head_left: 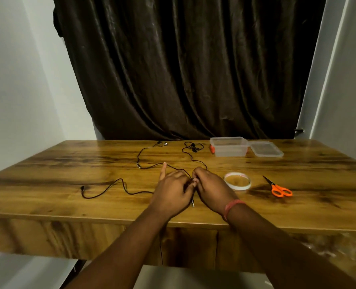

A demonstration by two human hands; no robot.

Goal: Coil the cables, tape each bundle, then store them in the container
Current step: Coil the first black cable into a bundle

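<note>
Thin black cables lie uncoiled across the wooden table (pixel 48 201). One black cable (pixel 102 193) trails to the left; another black earphone cable (pixel 191 155) runs toward the far edge. My left hand (pixel 173 191) and my right hand (pixel 211 189) meet at the table's middle, both pinching the black cable between them, with a metal plug (pixel 193 203) hanging below. My left index finger points forward. A roll of clear tape (pixel 237 181) sits just right of my right hand. The clear plastic container (pixel 229 147) stands open at the back.
The container's lid (pixel 265 149) lies beside it on the right. Orange-handled scissors (pixel 278 187) rest to the right of the tape. A small orange object (pixel 212 149) sits left of the container. A dark curtain hangs behind the table; white walls flank it.
</note>
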